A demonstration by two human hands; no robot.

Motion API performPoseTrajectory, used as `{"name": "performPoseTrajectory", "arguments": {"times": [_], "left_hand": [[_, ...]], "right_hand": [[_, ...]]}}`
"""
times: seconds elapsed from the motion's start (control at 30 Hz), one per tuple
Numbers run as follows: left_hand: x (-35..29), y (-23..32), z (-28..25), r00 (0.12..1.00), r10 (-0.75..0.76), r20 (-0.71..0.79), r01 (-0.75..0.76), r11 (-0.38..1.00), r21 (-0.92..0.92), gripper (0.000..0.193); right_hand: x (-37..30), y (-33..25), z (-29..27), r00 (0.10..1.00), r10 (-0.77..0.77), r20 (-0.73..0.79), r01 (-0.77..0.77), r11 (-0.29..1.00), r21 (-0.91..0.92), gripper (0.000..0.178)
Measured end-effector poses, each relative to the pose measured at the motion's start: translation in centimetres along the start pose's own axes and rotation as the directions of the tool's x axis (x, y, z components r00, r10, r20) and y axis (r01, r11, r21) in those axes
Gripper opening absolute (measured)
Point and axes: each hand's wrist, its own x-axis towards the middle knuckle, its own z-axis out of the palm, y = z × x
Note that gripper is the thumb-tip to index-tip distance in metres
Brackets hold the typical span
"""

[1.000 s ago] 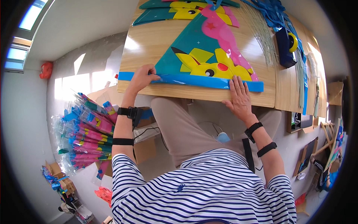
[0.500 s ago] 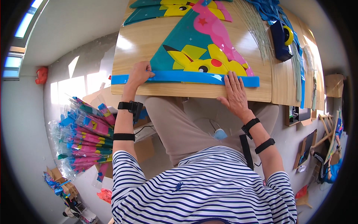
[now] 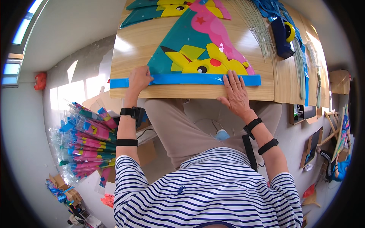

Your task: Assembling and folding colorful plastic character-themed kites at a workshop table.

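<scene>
Here, left hand (image 3: pixel 138 78) curled, right hand (image 3: pixel 236 91) fingers flat, both pressing kite's blue strip (image 3: pixel 190 79).

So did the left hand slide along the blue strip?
Yes. The left hand slid along the blue strip toward the right hand, leaving more of the strip's left end bare near the table corner.
</scene>
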Motion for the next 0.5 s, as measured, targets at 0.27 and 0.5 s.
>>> {"name": "performPoseTrajectory", "arguments": {"times": [0.27, 0.5], "left_hand": [[0.1, -0.2, 0.1, 1.0, -0.02, 0.011, 0.02, 1.0, 0.012, 0.026], [-1.4, 2.2, 1.1, 0.936, 0.155, -0.316, -0.053, 0.95, 0.307, 0.025]], "right_hand": [[0.0, 0.0, 0.1, 1.0, 0.0, 0.001, 0.0, 1.0, -0.024, 0.094], [-0.1, 0.0, 0.1, 1.0, 0.009, -0.002, -0.009, 1.0, -0.011, 0.093]]}}
